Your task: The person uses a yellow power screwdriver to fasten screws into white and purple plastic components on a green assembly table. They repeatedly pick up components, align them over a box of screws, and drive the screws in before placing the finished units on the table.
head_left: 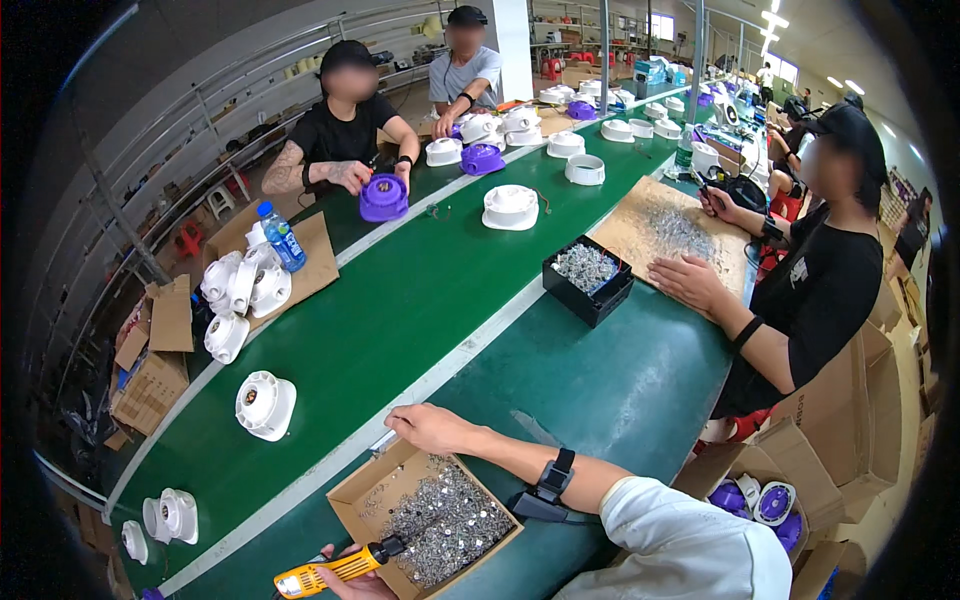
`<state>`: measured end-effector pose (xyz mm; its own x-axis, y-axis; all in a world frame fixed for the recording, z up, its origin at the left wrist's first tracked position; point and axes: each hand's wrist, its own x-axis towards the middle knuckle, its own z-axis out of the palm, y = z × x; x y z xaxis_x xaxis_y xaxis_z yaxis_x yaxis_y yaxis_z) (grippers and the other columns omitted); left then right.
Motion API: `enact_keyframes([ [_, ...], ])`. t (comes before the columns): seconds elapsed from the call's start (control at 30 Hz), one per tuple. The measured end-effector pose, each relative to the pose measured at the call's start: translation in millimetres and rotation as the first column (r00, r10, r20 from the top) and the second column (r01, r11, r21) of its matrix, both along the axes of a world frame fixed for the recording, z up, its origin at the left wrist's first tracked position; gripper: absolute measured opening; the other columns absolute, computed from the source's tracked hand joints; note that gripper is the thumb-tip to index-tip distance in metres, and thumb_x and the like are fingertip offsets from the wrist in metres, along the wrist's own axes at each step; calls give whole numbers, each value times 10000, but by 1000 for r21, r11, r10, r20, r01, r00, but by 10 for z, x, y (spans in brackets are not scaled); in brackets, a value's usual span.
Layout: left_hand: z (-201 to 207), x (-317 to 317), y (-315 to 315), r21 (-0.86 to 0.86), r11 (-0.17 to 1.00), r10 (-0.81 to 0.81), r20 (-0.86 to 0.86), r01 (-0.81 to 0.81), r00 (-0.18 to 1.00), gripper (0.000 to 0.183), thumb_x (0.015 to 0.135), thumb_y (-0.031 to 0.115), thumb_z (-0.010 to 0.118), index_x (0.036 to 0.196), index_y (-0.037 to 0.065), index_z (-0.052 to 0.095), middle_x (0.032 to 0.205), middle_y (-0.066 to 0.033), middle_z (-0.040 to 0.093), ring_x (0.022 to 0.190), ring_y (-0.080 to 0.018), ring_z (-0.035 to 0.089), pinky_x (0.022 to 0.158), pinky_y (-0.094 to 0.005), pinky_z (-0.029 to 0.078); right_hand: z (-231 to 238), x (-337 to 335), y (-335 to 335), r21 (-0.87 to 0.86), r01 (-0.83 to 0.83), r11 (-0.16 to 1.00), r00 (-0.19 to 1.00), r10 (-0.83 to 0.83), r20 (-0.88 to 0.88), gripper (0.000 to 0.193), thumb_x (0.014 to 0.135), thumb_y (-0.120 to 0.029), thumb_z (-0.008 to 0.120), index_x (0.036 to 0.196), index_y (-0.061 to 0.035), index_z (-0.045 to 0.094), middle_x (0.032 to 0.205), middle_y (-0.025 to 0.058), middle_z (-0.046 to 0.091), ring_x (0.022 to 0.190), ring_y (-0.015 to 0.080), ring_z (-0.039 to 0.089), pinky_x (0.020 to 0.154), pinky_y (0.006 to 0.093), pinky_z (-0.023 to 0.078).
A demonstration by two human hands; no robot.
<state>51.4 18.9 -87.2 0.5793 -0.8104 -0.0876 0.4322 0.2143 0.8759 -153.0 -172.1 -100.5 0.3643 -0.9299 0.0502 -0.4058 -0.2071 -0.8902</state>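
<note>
My left hand (352, 578), at the lower edge, is wrapped round a yellow electric screwdriver (325, 574). The tool's black front end points over an open cardboard box (345, 493) that holds a heap of small metal screws or parts (440, 520). Beyond the box's far corner, my right hand (432, 428) rests by the conveyor's pale edge rail, its fingers curled down and closed. Whatever may be between those fingertips is hidden. Just under them is a small grey metal piece (382, 441). On the green belt (400, 300) sits a white round housing (265, 405), nearest to my hands.
Several white housings (510, 207) and a purple one (482, 159) are spread along the belt. Across it, a person holds a purple housing (384, 198). At right, a co-worker leans over a board (665, 230) beside a black bin of small parts (588, 283). A blue-capped bottle (282, 238) stands far left.
</note>
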Motion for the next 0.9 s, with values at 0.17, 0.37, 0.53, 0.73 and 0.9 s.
enact_keyframes([
  [0.17,-8,-7,-7,20,1000,9,19,-9,1000,491,901,492,495,1087,37,513,992,-141,599,893,-279,598,820,-397,494,-21,-13,-9,-24,2,1000,1000,-2,0,357,935,-306,414,994,-8,602,930,240,620,896,412,585,791,458,461],
  [0.37,-56,18,8,24,1000,-8,12,7,1000,475,905,479,492,1093,43,513,994,-136,598,897,-276,595,827,-393,490,-23,-26,-12,-23,-2,1000,1000,2,17,356,935,-303,412,994,-8,602,936,237,621,901,412,584,792,459,460],
  [0.53,12,-43,-3,20,999,26,17,-26,1000,459,906,472,494,1094,54,512,1002,-111,589,909,-271,590,835,-395,487,-8,-27,-24,3,-18,1000,1000,18,3,354,933,-303,416,996,-8,601,938,238,620,902,409,584,785,453,460],
  [0.73,77,-99,-18,17,999,31,27,-31,999,442,908,469,493,1082,64,513,1001,-98,584,903,-264,590,831,-397,488,-75,-27,-51,-20,-16,1000,999,17,33,355,935,-305,413,980,-2,592,927,242,614,897,411,582,771,454,458],
  [0.9,63,-87,-14,16,999,38,19,-38,999,444,909,473,489,1079,64,513,997,-104,588,892,-260,592,819,-391,491,-47,-21,-55,4,-30,1000,999,30,-42,328,936,-296,415,1078,-53,583,922,198,622,894,363,592,783,413,463],
])
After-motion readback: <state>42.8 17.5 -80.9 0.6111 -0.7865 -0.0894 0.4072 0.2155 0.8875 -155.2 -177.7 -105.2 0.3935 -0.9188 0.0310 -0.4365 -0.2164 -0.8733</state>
